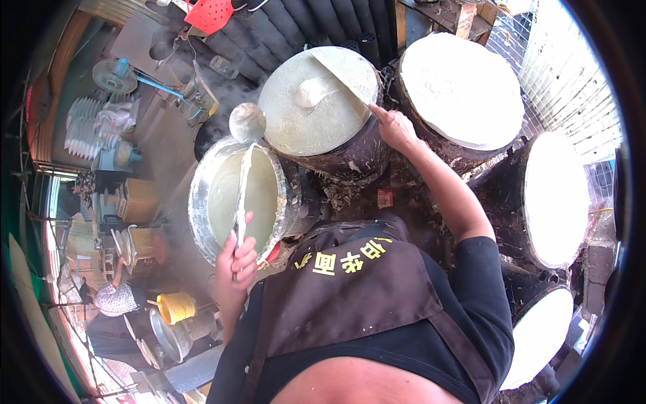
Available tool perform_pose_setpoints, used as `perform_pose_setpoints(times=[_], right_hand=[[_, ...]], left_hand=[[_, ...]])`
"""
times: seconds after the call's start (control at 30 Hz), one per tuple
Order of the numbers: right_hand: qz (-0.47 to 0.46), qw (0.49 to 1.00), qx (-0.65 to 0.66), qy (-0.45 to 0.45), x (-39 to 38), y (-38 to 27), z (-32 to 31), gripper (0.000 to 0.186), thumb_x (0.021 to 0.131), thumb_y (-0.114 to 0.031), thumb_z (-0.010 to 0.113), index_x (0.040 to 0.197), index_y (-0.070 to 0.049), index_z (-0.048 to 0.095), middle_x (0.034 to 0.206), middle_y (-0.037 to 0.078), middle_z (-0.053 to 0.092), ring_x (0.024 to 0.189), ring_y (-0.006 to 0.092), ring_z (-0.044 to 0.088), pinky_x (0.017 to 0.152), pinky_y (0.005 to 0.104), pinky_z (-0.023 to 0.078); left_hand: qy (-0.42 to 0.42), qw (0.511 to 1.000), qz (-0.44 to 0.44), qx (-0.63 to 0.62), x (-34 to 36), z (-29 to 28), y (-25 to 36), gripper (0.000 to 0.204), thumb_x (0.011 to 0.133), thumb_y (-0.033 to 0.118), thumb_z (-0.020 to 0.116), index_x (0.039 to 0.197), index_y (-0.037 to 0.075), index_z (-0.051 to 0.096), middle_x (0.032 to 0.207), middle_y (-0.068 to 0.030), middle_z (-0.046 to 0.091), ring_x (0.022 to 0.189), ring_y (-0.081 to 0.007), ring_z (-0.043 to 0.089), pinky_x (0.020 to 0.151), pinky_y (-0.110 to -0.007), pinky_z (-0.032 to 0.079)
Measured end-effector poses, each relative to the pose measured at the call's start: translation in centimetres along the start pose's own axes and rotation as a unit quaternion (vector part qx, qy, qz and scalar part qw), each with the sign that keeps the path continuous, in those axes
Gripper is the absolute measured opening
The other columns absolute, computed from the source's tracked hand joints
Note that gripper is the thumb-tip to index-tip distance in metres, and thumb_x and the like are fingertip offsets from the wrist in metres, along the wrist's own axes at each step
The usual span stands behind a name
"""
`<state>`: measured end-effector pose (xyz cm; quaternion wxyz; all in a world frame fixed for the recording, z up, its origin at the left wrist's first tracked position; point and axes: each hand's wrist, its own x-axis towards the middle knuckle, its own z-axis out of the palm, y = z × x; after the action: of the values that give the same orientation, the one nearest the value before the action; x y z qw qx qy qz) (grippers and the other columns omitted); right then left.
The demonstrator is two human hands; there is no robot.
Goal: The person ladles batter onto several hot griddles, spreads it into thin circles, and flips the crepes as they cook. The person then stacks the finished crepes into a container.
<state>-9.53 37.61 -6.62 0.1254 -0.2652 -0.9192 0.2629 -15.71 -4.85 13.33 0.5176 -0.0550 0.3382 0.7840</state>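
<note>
Head view: my left hand [237, 261] grips a ladle [244, 176], right hand [398, 129] pinches a thin stick [343, 79] over a pale-topped vat [343, 160]; yellow characters [350, 261] run across my brown apron [363, 306].

There are the person's two hands [240, 259] [398, 131], one ladle [247, 123], one stick [344, 82] and three white-topped drums [461, 91] [555, 198] [540, 337].
</note>
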Motion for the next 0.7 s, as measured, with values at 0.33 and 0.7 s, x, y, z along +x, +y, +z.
perform_pose_setpoints(times=[0.33, 0.7], right_hand=[[0.000, 0.968, 0.242, 0.060, -7.5, -4.0, 1.0, 0.053, 0.084, -0.006, 0.055, 0.137, -0.011, 0.048, 0.072, 0.011, 0.064, 0.055, 0.0167, 0.062, 0.045, 0.0313, 0.052], [0.037, 0.941, 0.330, 0.063, -12.6, -12.4, 8.8, 0.052, 0.085, -0.009, 0.058, 0.136, -0.009, 0.046, 0.091, 0.028, 0.063, 0.084, 0.0425, 0.063, 0.074, 0.0448, 0.051]], left_hand=[[0.148, 0.884, 0.082, 0.436, 15.8, 0.2, 2.3, 0.030, 0.099, 0.020, 0.048, 0.127, 0.010, 0.045, 0.067, 0.0017, 0.044, 0.044, -0.0050, 0.039, 0.033, -0.020, 0.032], [0.058, 0.967, -0.062, 0.241, 17.9, 4.7, -5.4, 0.013, 0.095, 0.010, 0.050, 0.085, 0.007, 0.043, 0.067, -0.0048, 0.048, 0.059, -0.0181, 0.052, 0.050, -0.036, 0.046]])
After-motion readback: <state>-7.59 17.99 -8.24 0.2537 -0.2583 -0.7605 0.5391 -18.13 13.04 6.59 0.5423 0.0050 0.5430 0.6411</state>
